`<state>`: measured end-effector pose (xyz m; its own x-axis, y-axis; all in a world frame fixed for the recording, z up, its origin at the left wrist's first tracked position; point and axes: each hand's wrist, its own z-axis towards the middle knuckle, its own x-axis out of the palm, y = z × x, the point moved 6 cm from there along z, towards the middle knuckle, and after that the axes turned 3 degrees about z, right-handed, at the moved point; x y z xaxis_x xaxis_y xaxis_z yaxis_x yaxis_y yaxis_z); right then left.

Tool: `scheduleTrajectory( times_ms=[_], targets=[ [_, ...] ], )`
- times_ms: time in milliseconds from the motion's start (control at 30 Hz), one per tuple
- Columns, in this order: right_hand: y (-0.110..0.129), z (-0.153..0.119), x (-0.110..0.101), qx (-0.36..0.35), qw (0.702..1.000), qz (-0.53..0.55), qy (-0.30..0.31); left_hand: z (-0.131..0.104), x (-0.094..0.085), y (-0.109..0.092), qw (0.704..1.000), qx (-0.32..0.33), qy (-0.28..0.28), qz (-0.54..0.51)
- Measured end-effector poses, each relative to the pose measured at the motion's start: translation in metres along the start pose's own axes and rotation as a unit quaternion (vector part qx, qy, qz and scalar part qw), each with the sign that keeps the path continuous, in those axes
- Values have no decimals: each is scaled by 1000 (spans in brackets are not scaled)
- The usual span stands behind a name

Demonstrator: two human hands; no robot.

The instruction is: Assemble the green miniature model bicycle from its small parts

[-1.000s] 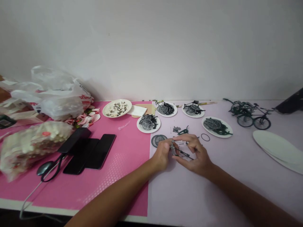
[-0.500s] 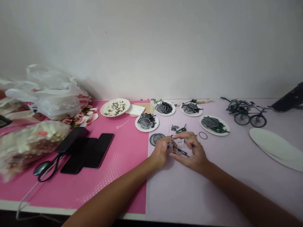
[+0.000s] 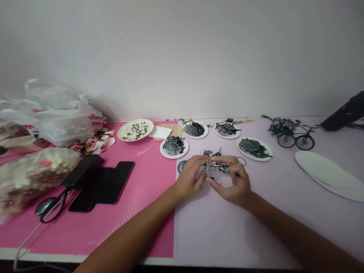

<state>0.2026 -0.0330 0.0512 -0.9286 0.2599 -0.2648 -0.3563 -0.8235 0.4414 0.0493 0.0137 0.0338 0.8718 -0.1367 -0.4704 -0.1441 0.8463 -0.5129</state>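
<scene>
Between both hands is a small grey and dark model bicycle part (image 3: pixel 207 169), held upright over the lilac part of the table. My left hand (image 3: pixel 187 180) closes on it from the left with thumb and fingers. From the right, my right hand (image 3: pixel 236 182) pinches the same part, its index finger at the top and its thumb at the bottom. Just beyond the fingers lie dark green bicycle pieces (image 3: pixel 217 153), partly covered. A spoked wheel (image 3: pixel 181 167) shows behind my left hand, and a thin black ring (image 3: pixel 245 163) peeks out behind my right.
White plates of bicycle parts (image 3: pixel 186 149) stand beyond the hands. Assembled model bicycles (image 3: pixel 305 141) are at the back right, near stacked white plates (image 3: pixel 327 174). On the pink side lie phones (image 3: pixel 116 185), a bowl of small pieces (image 3: pixel 124 137) and plastic bags (image 3: pixel 65 127).
The held part has been turned: its long dark rod pointed down to the right before and now lies nearer level. The whole view has shifted slightly.
</scene>
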Motion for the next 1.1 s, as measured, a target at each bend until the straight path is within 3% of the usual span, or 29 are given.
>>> scheduleTrajectory(
  times_ms=[467, 933, 1100],
  targets=[
    [-8, -3, 6, 35, 999, 24, 2, -6, 1, 11, 996, -53, -69, -21],
    [-7, -5, 8, 61, 998, 27, -6, -5, -1, 10, 995, -62, -68, -38],
    [-13, -7, 8, 94, 995, 31, -15, -6, 3, 15, 994, -102, -24, -19]
  ],
)
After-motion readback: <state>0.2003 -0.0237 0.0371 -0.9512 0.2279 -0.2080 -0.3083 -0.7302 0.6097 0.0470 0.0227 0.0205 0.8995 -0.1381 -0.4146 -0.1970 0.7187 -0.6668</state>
